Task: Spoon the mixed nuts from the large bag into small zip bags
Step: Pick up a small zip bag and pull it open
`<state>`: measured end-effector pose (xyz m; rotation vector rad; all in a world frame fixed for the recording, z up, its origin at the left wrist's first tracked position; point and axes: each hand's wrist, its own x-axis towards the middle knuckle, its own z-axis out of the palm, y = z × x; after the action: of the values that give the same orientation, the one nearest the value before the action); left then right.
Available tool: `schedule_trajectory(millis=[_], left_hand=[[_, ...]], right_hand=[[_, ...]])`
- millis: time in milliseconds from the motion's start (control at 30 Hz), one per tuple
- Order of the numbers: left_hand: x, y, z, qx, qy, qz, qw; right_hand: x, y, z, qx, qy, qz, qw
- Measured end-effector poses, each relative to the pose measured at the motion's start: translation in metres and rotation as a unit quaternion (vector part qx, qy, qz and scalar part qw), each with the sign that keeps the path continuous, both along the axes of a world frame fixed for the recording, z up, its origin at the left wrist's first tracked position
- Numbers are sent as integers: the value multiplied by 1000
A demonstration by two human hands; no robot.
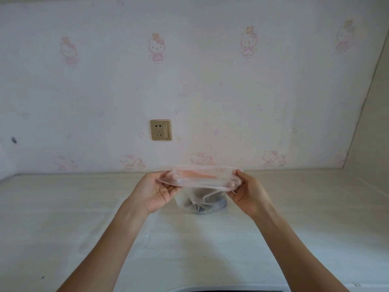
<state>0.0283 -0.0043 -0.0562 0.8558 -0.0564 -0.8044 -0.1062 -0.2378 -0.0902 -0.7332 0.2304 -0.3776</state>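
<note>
A clear zip bag (200, 179) is held up above the white table (63, 218), its mouth stretched wide between both hands. My left hand (155, 191) grips the bag's left edge, fingers curled under it. My right hand (246, 190) pinches the right edge. Something orange-pink shows through the plastic near the top. Below and behind it, another translucent bag (202, 202) with dark contents sits on the table, partly hidden by the held bag.
A wall with pink cartoon-cat paper (189, 81) stands close behind the table, with a gold socket plate (161, 130) on it. A clear plastic sheet (117, 228) lies flat on the table under my left forearm. A side wall closes in at the right.
</note>
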Motion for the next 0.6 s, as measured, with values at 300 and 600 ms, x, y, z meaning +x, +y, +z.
schedule_trajectory(millis=[300,600], left_hand=[[4,-9,-8,82,-87,-39,992],[8,-14,-23,-25,38,-37,998]], right_hand=[[-1,-2,-9,-145,49,-17,988],[8,1,-8,75,-33,37,996]])
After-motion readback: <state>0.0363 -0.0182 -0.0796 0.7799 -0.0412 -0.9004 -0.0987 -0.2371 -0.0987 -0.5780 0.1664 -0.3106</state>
